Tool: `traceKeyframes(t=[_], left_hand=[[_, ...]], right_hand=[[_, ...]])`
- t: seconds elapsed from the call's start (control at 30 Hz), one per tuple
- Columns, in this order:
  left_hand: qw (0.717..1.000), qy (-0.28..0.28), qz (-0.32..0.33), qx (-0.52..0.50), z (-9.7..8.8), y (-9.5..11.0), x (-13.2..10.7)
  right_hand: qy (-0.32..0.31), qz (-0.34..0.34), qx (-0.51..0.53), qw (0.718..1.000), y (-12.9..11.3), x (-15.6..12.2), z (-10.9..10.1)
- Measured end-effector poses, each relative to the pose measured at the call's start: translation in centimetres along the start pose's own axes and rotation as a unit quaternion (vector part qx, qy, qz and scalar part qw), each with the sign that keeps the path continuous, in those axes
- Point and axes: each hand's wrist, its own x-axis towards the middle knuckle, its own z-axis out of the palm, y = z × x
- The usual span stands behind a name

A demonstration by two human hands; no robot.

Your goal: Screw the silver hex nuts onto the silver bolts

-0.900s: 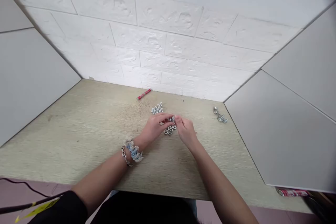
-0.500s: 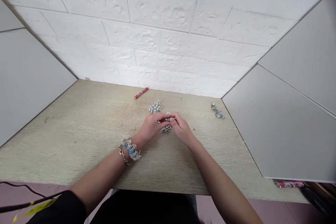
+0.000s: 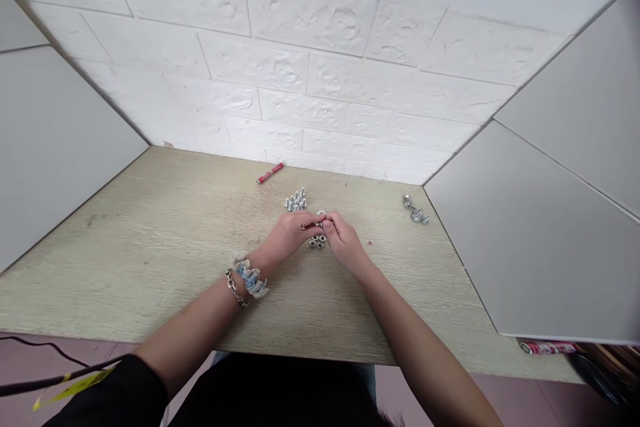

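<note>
My left hand (image 3: 287,235) and my right hand (image 3: 343,240) meet at the middle of the wooden table (image 3: 150,247), fingertips touching around a small metal bolt with a nut (image 3: 320,219). Both hands pinch it a little above a small heap of loose nuts (image 3: 317,242). A cluster of upright bolts (image 3: 296,201) stands just behind the hands. My left wrist wears a blue scrunchie and a chain bracelet.
A red pen (image 3: 270,173) lies near the white brick wall at the back. A few assembled bolts (image 3: 416,211) lie at the right by the grey side panel (image 3: 540,240). A black cable with yellow tape (image 3: 55,380) runs at the lower left.
Both hands stay joined on the small bolt, with only slight finger movement. The view has shifted a little as my head moved.
</note>
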Motion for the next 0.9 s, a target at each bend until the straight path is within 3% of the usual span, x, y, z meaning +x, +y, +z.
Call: traceKeyframes(t=[0.3, 0.6, 0.9], left_hand=[[0.979, -0.097, -0.132, -0.120, -0.88, -0.31, 0.73], [0.942, -0.099, -0.198, -0.252, -0.58, 0.16, 0.77], [0.877, -0.084, -0.276, -0.384, -0.56, 0.18, 0.90]], right_hand=[[-0.011, -0.027, -0.053, 0.998, 0.50, -0.12, -0.12], [0.029, -0.049, -0.054, 0.997, 0.81, -0.30, 0.08], [0.026, -0.058, -0.069, 0.996, 0.81, -0.17, 0.10]])
